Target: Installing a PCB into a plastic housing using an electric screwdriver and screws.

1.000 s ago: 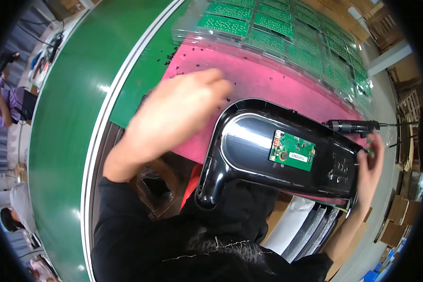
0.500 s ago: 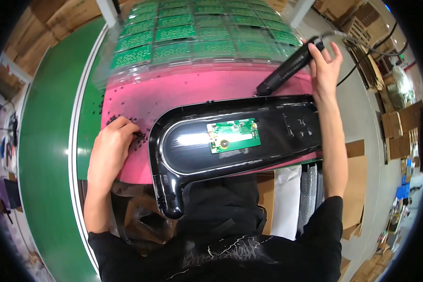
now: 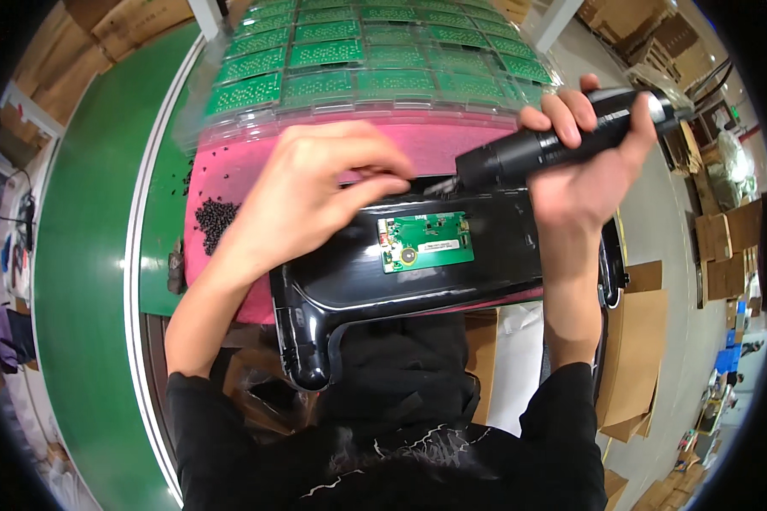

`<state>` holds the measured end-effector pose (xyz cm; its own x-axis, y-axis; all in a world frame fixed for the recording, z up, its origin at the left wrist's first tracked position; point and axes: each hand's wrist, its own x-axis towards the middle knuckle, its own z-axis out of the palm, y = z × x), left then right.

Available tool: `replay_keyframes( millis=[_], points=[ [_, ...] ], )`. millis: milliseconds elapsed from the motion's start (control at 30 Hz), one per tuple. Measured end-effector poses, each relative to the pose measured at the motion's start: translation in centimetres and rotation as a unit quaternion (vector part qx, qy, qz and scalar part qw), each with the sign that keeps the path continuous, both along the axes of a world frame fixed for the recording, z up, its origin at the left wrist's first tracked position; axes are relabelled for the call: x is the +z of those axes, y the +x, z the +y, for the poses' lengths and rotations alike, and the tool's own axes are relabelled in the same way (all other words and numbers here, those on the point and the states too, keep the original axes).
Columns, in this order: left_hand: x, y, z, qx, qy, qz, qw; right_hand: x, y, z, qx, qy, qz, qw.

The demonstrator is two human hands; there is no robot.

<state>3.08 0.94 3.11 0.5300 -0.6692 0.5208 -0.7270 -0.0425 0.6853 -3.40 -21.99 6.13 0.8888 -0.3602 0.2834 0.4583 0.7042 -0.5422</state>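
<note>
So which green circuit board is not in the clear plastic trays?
The small green circuit board seated in the glossy black plastic housing; the others lie in rows in the clear trays behind.

left grip (image 3: 315, 200) fingers pinched, palm down; right grip (image 3: 584, 162) fist-wrapped, forearm upright.

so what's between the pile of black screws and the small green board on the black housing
In the head view, the left hand lies between the screws and the board, over pink mat and the housing edge.
</note>
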Motion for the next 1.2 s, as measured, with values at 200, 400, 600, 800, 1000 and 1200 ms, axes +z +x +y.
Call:
replay_keyframes(
  millis=[200,400,600,800,1000,1200],
  points=[
    [-1.2,-0.4,-1.4,-0.115,-0.094,0.276,0.950,0.4,-2.2,2.8,0.001,-0.021,-0.077,0.997],
    [-2.0,-0.4,-0.4,-0.131,-0.070,0.428,0.891,0.2,-3.8,3.9,0.043,-0.079,-0.142,0.986],
    [-2.2,0.0,0.4,-0.111,-0.072,0.424,0.896,0.2,-5.0,3.8,-0.029,-0.178,-0.198,0.964],
    [-2.5,-0.4,0.2,-0.121,-0.097,0.414,0.897,0.0,-5.1,3.5,-0.039,-0.211,-0.210,0.954],
    [-3.0,-0.4,0.1,-0.131,-0.096,0.403,0.901,-0.5,-4.7,4.1,-0.062,-0.203,-0.226,0.951],
    [-2.8,-0.5,0.2,-0.131,-0.059,0.379,0.914,-0.7,-4.8,3.9,-0.064,-0.211,-0.228,0.949]
  ],
)
